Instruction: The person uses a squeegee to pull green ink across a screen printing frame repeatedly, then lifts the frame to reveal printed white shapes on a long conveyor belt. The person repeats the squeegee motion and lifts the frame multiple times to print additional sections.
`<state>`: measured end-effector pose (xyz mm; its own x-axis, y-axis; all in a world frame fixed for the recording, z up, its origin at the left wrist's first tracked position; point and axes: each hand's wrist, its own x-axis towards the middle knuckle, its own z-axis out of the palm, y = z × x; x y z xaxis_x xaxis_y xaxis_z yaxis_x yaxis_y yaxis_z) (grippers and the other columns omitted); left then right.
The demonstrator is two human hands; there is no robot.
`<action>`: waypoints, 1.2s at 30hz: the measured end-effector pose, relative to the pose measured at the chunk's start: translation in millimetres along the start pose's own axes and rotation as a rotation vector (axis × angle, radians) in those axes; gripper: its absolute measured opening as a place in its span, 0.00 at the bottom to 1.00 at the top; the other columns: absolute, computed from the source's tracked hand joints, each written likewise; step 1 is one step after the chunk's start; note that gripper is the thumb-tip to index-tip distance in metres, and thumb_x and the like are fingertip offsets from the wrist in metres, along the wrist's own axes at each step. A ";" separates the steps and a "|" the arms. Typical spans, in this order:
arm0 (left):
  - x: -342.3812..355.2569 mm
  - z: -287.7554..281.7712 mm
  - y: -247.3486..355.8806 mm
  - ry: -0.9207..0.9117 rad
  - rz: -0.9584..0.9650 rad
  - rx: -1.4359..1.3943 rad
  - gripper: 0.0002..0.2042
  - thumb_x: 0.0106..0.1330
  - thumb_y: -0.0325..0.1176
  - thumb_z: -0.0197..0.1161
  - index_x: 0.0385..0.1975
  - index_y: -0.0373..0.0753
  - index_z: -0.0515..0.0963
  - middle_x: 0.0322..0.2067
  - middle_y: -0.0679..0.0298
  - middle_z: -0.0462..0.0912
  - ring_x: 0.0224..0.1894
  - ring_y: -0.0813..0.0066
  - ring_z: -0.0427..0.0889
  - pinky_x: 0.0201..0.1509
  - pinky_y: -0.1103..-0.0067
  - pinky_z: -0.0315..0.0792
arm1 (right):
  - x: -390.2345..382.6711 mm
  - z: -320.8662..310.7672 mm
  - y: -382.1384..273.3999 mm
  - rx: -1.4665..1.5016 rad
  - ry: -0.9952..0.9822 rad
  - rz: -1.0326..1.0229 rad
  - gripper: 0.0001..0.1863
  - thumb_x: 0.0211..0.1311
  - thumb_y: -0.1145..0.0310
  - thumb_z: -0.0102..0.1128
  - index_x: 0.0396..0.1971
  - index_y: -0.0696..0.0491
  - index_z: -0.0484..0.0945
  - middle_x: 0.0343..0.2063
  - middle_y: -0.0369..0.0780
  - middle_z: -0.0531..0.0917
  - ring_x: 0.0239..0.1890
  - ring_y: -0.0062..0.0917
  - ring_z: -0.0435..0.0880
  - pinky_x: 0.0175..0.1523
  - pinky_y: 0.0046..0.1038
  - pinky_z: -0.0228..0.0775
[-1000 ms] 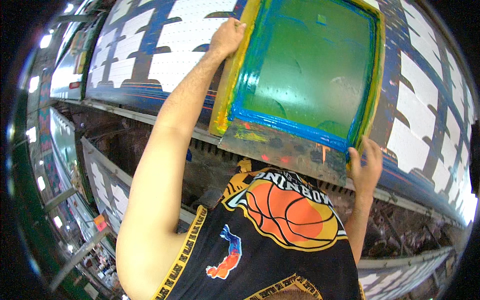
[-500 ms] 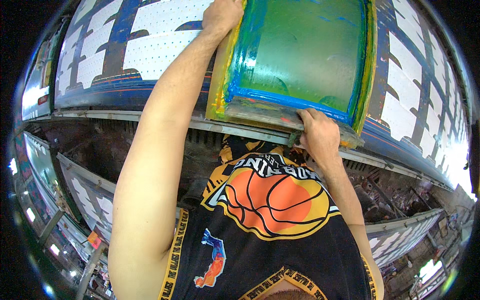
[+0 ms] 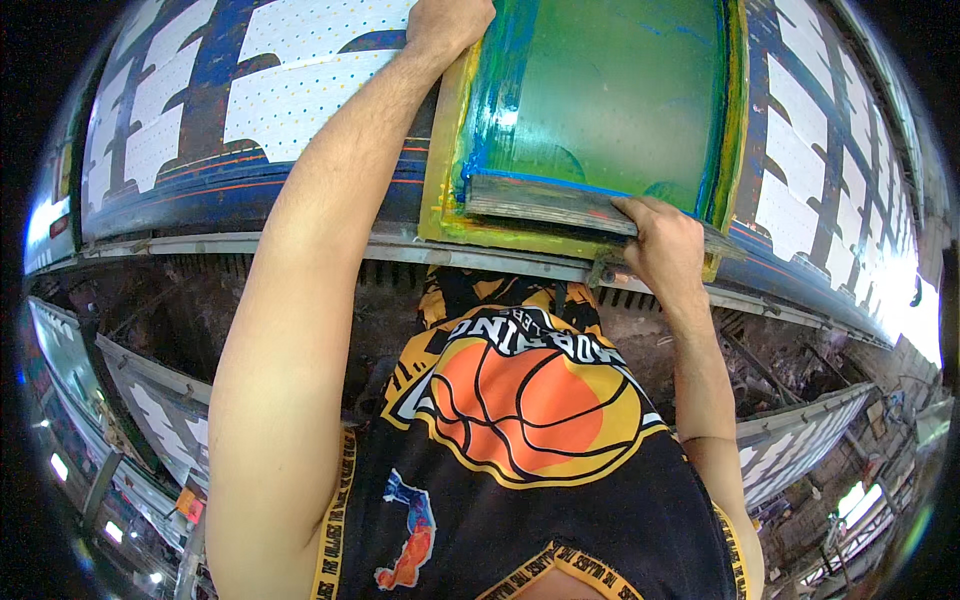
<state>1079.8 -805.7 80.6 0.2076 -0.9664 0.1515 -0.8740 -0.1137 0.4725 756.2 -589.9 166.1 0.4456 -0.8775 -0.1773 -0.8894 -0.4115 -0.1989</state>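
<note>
A screen printing frame (image 3: pixel 447 170) with yellow and green stained edges and green mesh lies on a long dark-blue table (image 3: pixel 330 185). My left hand (image 3: pixel 450 25) is closed on the upper left side of this frame, its fingertips partly out of sight. At the frame's near end, my right hand (image 3: pixel 668 245) grips the right part of a long squeegee (image 3: pixel 545 207) with a worn, dark wooden body. The squeegee lies across the near end of the mesh, tilted a little down to the right. Blue ink (image 3: pixel 480 150) streaks the mesh's left edge, and a thin blue line shows along the squeegee.
White cut fabric pieces (image 3: pixel 290 80) with small dots are laid in rows left of the frame, and more white pieces (image 3: pixel 795 190) to the right. A metal rail (image 3: pixel 390 245) runs along the table's near edge. Other tables with white pieces (image 3: pixel 810 445) stand behind me.
The squeegee has turned over the wide blue ink band at the near end, leaving only a thin line visible. My right hand has shifted slightly right and down; my left still holds the frame.
</note>
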 end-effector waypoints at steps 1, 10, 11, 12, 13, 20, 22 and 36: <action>-0.7 -0.8 0.1 0.003 0.002 -0.004 0.19 0.81 0.46 0.55 0.54 0.34 0.76 0.50 0.39 0.82 0.53 0.34 0.84 0.58 0.47 0.79 | 2.3 5.9 1.2 -0.004 -0.021 0.012 0.29 0.44 0.80 0.66 0.52 0.49 0.90 0.48 0.42 0.92 0.49 0.41 0.91 0.53 0.39 0.85; 18.7 13.1 -18.1 -0.024 -0.072 -0.159 0.24 0.84 0.49 0.46 0.49 0.31 0.78 0.45 0.35 0.86 0.52 0.32 0.84 0.58 0.47 0.77 | 28.7 25.3 13.7 -0.058 0.201 -0.059 0.33 0.41 0.79 0.73 0.55 0.50 0.87 0.50 0.40 0.91 0.53 0.37 0.90 0.53 0.37 0.85; 19.3 15.4 -23.1 -0.022 -0.081 -0.149 0.24 0.84 0.51 0.46 0.53 0.33 0.79 0.47 0.36 0.87 0.54 0.32 0.84 0.60 0.47 0.76 | 42.9 22.0 20.3 -0.067 0.208 -0.052 0.32 0.41 0.79 0.73 0.55 0.50 0.87 0.50 0.41 0.91 0.52 0.38 0.90 0.53 0.37 0.85; 22.0 17.9 -25.8 -0.018 -0.088 -0.137 0.25 0.84 0.53 0.46 0.56 0.35 0.79 0.49 0.38 0.87 0.56 0.32 0.83 0.63 0.48 0.75 | 61.4 18.2 27.8 -0.067 0.207 -0.025 0.28 0.44 0.76 0.74 0.53 0.49 0.89 0.45 0.43 0.91 0.48 0.40 0.91 0.51 0.40 0.85; 23.9 19.6 -27.9 -0.020 -0.102 -0.149 0.25 0.85 0.52 0.46 0.55 0.35 0.79 0.49 0.38 0.87 0.55 0.33 0.84 0.62 0.48 0.76 | 82.1 13.5 36.5 -0.090 0.188 0.001 0.27 0.45 0.74 0.74 0.51 0.49 0.89 0.44 0.44 0.91 0.47 0.41 0.92 0.50 0.41 0.85; 17.5 13.2 -21.2 -0.063 -0.158 -0.128 0.24 0.87 0.50 0.41 0.50 0.33 0.76 0.48 0.34 0.85 0.54 0.28 0.82 0.57 0.44 0.74 | 274.7 -26.3 122.6 -0.248 0.252 0.027 0.13 0.55 0.65 0.74 0.41 0.50 0.90 0.38 0.48 0.92 0.41 0.45 0.93 0.48 0.47 0.87; 16.0 9.6 -15.6 -0.054 -0.182 -0.103 0.24 0.87 0.50 0.42 0.50 0.34 0.77 0.47 0.34 0.86 0.53 0.28 0.82 0.56 0.45 0.74 | 333.3 -43.8 147.7 -0.283 0.259 0.045 0.13 0.58 0.62 0.74 0.40 0.51 0.90 0.39 0.48 0.92 0.43 0.46 0.93 0.49 0.47 0.87; 11.7 12.8 -10.1 0.024 -0.223 -0.005 0.22 0.87 0.47 0.44 0.47 0.35 0.80 0.42 0.40 0.88 0.50 0.32 0.86 0.55 0.47 0.77 | 497.7 -112.4 240.2 -0.188 0.134 -0.104 0.20 0.51 0.57 0.75 0.41 0.53 0.92 0.35 0.50 0.93 0.41 0.44 0.94 0.51 0.44 0.86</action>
<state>1085.4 -818.8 66.5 0.4059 -0.9117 0.0636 -0.8030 -0.3225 0.5012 752.8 -1153.1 138.4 0.5298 -0.8475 -0.0336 -0.8481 -0.5293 -0.0243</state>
